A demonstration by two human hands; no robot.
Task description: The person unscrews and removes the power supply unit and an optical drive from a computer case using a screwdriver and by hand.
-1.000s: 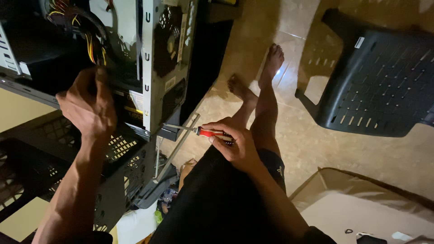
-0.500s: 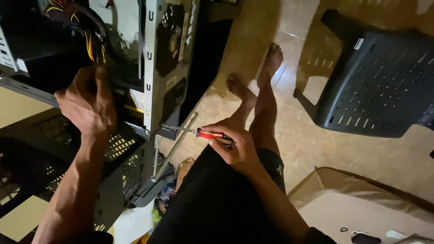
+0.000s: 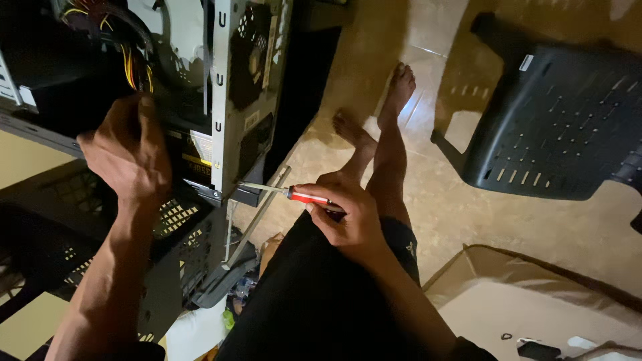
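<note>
Head view shows little change from a second ago: both hands keep their places, and the screwdriver (image 3: 289,194) has only tipped a touch, its tip still at the lower edge of the case (image 3: 234,100).

Its long axis runs nearly level, from about 3 o'clock at the handle to 9 o'clock at the tip, with the tip slightly higher. The tip points left at the case's lower corner, just beside a dark bracket; whether it sits in a screw cannot be told. It is slim, with a thin silvery shaft and a red handle, the handle's far end hidden in the fingers.

The right hand (image 3: 344,214) grasps the handle, thumb and fingers pinched round it, over the person's lap near the middle of the frame. The left hand (image 3: 127,150) is at about 9 o'clock, fingers curled on the case's open side beside a dark perforated panel; what it grips, if anything, cannot be told.

The case is grey metal, stood on its side, with yellow and red wires (image 3: 127,60) at 11 o'clock. Bare feet (image 3: 381,113) lie on the tiled floor (image 3: 435,220) at 12 o'clock. A black chair (image 3: 562,113) sits at 2 o'clock, a cardboard box (image 3: 535,301) at 5 o'clock.
</note>
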